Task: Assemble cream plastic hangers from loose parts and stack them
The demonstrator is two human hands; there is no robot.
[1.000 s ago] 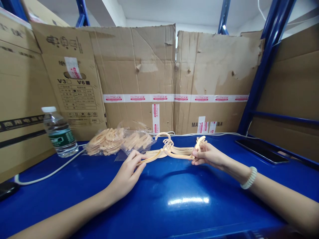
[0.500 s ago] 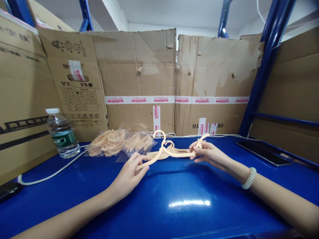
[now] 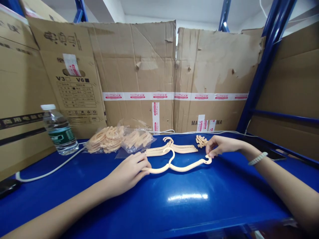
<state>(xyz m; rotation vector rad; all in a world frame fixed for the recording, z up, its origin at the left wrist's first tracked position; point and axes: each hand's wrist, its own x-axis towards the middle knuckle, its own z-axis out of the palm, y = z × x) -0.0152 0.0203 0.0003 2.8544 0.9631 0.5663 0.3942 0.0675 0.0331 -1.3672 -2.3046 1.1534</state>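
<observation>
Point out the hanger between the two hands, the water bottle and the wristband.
Hanger (image 3: 169,165): head view, on the joint where its hook meets the arms.
Water bottle (image 3: 62,135): head view, on its green label.
Wristband (image 3: 258,158): head view, on the middle of its pale band.

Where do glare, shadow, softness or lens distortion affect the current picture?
Head view: a bright glare streak on the near part of the table; head view: a soft, darker patch, likely shadow, below the right hand; head view: small print on the V6 box too soft to read; head view: upright edges lean outward toward the sides, suggesting wide-lens distortion.
</observation>
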